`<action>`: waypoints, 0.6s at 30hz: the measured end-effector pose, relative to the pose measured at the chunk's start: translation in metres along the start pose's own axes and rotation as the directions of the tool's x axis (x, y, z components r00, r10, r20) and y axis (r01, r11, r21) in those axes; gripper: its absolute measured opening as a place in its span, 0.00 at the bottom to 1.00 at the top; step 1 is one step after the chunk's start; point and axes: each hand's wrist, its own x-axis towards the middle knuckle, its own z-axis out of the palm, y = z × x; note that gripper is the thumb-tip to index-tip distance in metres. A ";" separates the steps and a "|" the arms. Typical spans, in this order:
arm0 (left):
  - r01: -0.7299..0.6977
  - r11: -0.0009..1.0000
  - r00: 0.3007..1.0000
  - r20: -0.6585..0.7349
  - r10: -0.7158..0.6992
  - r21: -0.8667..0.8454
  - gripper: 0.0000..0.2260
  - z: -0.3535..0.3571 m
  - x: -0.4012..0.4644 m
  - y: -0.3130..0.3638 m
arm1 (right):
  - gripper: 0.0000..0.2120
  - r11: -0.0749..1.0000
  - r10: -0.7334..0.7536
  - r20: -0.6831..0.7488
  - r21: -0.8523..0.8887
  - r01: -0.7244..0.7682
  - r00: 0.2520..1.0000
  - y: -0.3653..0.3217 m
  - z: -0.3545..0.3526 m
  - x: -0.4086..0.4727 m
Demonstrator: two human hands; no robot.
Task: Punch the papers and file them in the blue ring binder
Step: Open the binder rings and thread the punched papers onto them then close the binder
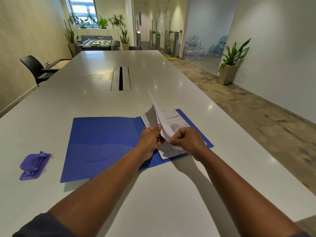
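Both hands (171, 141) pinching lifted papers (162, 124) over open blue binder (102, 142).

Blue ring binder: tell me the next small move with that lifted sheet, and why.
Probably lower the white printed sheet onto the metal rings of the open blue ring binder. Both the left hand and the right hand pinch its near edge, it stands tilted beside the rings, and the purple hole punch lies apart.

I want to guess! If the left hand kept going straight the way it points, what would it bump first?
Probably the lifted papers that the left hand already grips, with the binder's rings close behind; depth is unclear.
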 end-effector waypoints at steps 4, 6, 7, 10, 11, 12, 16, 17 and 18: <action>-0.004 0.999 0.999 -0.047 0.005 0.038 0.10 -0.004 0.000 0.002 | 0.14 1.000 0.000 -0.029 0.027 0.001 1.000 -0.003 -0.001 -0.002; -0.007 0.998 0.995 -0.101 0.014 0.066 0.08 -0.006 0.002 0.002 | 0.14 0.998 0.011 -0.059 0.070 -0.007 0.998 -0.004 -0.002 -0.002; -0.016 0.997 0.992 -0.122 0.025 0.077 0.07 -0.008 0.003 0.002 | 0.14 0.996 0.015 -0.074 0.087 -0.009 0.997 -0.004 -0.002 -0.002; -0.038 0.990 0.985 -0.165 0.060 0.134 0.07 -0.013 0.006 0.000 | 0.13 0.994 0.020 -0.108 0.110 -0.008 0.994 -0.004 -0.001 -0.002; -0.044 0.987 0.981 -0.179 0.071 0.152 0.07 -0.014 0.006 0.000 | 0.13 0.993 0.022 -0.114 0.118 -0.009 0.993 -0.004 -0.001 -0.001; -0.049 0.984 0.977 -0.195 0.082 0.169 0.07 -0.016 0.005 0.001 | 0.12 0.992 0.023 -0.114 0.122 -0.009 0.993 -0.004 -0.002 0.000; -0.080 0.976 0.960 -0.246 0.130 0.203 0.08 -0.023 0.001 0.004 | 0.11 0.992 -0.001 -0.124 0.126 0.017 0.992 -0.004 -0.004 0.002; -0.081 0.975 0.958 -0.255 0.133 0.205 0.09 -0.026 0.001 0.005 | 0.12 0.991 -0.004 -0.137 0.132 0.022 0.991 -0.004 -0.004 0.002; -0.081 0.974 0.954 -0.267 0.137 0.210 0.09 -0.029 0.000 0.005 | 0.12 0.990 -0.007 -0.154 0.136 0.028 0.988 -0.005 -0.004 0.002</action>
